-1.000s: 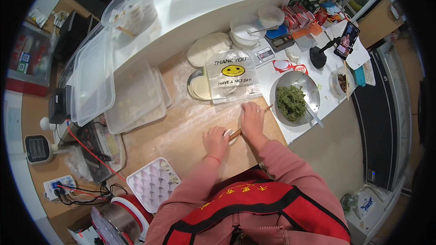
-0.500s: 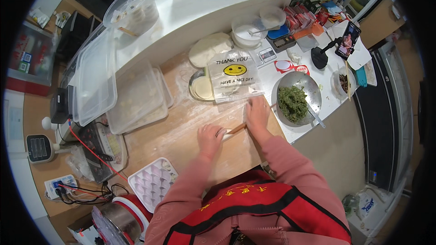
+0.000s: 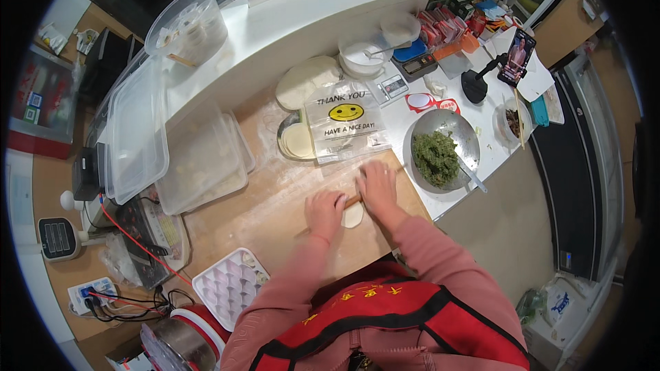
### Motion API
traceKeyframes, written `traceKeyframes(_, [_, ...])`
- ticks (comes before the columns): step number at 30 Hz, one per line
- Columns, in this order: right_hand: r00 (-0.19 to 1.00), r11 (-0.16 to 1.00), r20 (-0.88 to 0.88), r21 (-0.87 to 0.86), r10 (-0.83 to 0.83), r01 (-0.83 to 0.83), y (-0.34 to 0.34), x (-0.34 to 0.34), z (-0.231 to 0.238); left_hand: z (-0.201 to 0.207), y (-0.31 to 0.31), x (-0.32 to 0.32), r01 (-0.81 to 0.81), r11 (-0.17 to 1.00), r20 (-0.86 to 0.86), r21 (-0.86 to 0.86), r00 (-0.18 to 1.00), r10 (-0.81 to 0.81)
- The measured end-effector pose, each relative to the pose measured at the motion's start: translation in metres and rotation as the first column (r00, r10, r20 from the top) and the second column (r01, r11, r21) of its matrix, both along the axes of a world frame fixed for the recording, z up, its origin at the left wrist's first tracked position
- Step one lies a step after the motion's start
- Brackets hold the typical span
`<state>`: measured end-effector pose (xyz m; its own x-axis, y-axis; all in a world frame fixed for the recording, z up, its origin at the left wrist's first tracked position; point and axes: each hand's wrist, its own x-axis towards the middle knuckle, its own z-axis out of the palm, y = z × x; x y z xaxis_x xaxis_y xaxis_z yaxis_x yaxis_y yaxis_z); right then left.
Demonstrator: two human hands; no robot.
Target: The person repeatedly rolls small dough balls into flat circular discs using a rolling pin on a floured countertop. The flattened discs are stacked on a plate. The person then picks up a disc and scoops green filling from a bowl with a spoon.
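A thin wooden rolling pin (image 3: 353,200) lies slantwise over a small pale round of dough (image 3: 353,217) on the floured wooden board (image 3: 275,196). My left hand (image 3: 324,213) is closed over the pin's near-left end, beside the dough. The other end is under my right hand (image 3: 377,188), whose fingers curl over it. Much of the pin is hidden by the hands, and the dough shows on the near side of it. Beyond my hands, a clear printed plastic bag (image 3: 347,145) partly covers a stack of thin dough rounds (image 3: 298,141).
A metal bowl of chopped green filling (image 3: 436,158) with a spoon stands to the right. Lidded plastic boxes (image 3: 203,165) sit at left, and a white moulded tray (image 3: 227,292) at near left. Behind are a large dough sheet (image 3: 307,81), a scale (image 3: 393,88) and a phone on a stand (image 3: 517,56).
My right hand has moved nearer to me and to the left, closer to my left hand. More of the dough round now shows below the pin.
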<state>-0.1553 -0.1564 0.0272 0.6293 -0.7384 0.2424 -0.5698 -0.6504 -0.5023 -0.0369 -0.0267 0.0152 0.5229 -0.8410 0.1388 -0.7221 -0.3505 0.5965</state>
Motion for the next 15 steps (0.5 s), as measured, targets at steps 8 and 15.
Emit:
traceKeyframes(8, [0.992, 0.991, -0.039, 0.061, 0.122, -0.120, 0.060, -0.082, 0.017, -0.005, 0.068, -0.005, -0.147, 0.985, -0.074, 0.092, 0.985, 0.154])
traceKeyframes(15, [0.992, 0.993, -0.040, -0.027, -0.117, 0.116, 0.002, -0.003, -0.006, -0.011, 0.026, 0.009, -0.061, 0.996, 0.032, -0.069, 0.997, 0.064])
